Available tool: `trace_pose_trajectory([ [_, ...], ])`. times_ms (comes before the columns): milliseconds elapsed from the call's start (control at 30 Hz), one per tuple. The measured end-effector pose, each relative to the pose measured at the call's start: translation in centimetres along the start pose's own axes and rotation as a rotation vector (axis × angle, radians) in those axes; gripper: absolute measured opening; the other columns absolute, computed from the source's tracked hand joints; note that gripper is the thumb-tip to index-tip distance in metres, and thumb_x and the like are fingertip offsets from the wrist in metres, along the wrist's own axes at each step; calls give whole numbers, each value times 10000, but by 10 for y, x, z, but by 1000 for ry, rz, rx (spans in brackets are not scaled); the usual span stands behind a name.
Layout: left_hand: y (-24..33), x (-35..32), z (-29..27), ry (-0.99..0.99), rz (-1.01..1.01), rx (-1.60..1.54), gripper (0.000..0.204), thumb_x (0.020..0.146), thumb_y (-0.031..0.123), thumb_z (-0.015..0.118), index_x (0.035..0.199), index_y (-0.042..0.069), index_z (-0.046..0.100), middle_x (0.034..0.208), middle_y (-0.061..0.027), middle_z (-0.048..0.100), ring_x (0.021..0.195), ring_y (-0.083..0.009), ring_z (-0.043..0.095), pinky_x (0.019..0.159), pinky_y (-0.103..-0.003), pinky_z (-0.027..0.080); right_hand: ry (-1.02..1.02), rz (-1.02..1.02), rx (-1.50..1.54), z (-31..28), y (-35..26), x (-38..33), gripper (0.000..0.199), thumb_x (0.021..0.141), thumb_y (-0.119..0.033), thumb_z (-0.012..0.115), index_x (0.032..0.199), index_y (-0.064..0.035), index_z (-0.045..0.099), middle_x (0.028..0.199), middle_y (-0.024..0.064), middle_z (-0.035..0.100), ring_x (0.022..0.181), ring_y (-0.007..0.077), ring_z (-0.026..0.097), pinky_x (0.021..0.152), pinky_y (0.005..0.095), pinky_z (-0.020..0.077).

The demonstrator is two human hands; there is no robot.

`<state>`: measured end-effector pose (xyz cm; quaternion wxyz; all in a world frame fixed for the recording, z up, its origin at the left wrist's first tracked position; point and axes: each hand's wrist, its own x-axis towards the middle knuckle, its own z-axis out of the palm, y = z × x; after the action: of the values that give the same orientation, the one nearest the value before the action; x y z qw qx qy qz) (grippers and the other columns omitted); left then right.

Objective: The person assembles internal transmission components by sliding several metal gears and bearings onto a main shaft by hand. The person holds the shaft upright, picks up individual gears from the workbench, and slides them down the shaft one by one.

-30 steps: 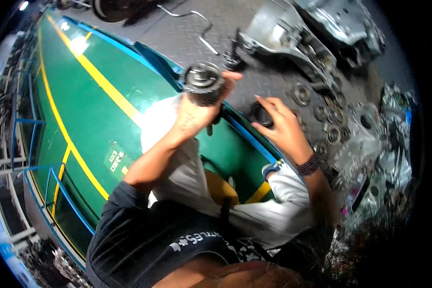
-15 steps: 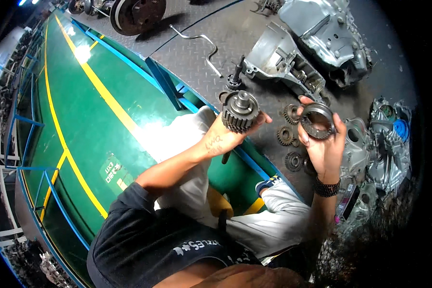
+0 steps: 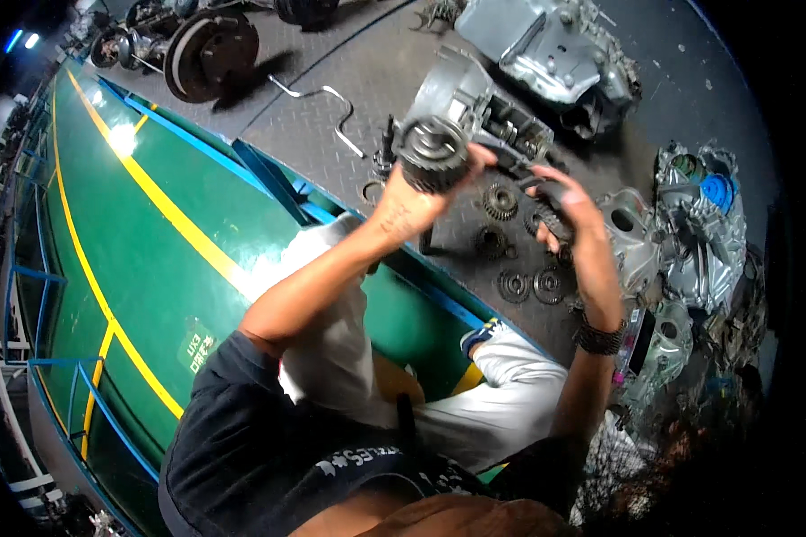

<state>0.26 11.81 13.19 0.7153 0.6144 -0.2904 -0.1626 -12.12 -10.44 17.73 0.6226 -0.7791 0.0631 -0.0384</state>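
My left hand [image 3: 418,204] is raised in front of me and grips a dark toothed gear [image 3: 433,152] from below, its round face turned toward me. My right hand [image 3: 574,211] is held up just to the right, fingers curled around a dark ring-shaped gear part [image 3: 546,217], mostly hidden by the fingers. A black band sits on my right wrist [image 3: 598,338]. Both hands hover above loose gears [image 3: 500,202] lying on the grey checker-plate floor [image 3: 331,54]. My legs in white trousers [image 3: 510,412] stretch out below.
A grey gearbox housing [image 3: 461,89] lies just behind the hands, another casing [image 3: 555,45] farther back, and aluminium casings [image 3: 698,224] at the right. Flat gear rings [image 3: 531,286] sit near my right forearm. A bent metal rod [image 3: 331,98], a brake disc [image 3: 210,54] and a green floor [image 3: 152,268] are at the left.
My left hand has carried the gear farther out over the floor parts. My right hand picked up the ring part a second ago and now holds it turned edge-on beside the gear.
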Motion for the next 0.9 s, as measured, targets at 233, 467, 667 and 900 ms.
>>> trace_pose_trajectory([
  [233,18,-17,-70,36,-43,-312,312,1049,232,623,1283,32,664,544,96,340,439,-15,253,437,-233,198,-100,-241,-1001,87,120,26,635,916,-384,733,1402,-20,547,1352,174,563,1186,358,613,1034,470,475],
  [467,1,-27,-102,179,0,-229,293,1065,195,595,1309,42,652,599,100,324,497,-28,255,483,-240,216,29,-521,-1155,136,134,64,704,852,-336,785,1417,-5,526,1375,147,526,1255,347,520,1099,457,401],
  [667,-4,-27,-106,199,-40,-246,284,1053,204,624,1284,46,670,597,103,340,501,-20,284,481,-233,219,-13,-680,-1039,200,155,110,255,864,-151,696,1080,-85,578,1051,61,575,1024,277,584,860,400,494],
  [900,-2,-22,-92,135,-108,-41,275,1021,331,674,1205,133,725,656,86,453,537,-27,338,501,-235,266,-11,-388,-266,167,158,106,149,995,-163,663,1099,-57,656,1028,56,693,835,231,656,729,362,525],
])
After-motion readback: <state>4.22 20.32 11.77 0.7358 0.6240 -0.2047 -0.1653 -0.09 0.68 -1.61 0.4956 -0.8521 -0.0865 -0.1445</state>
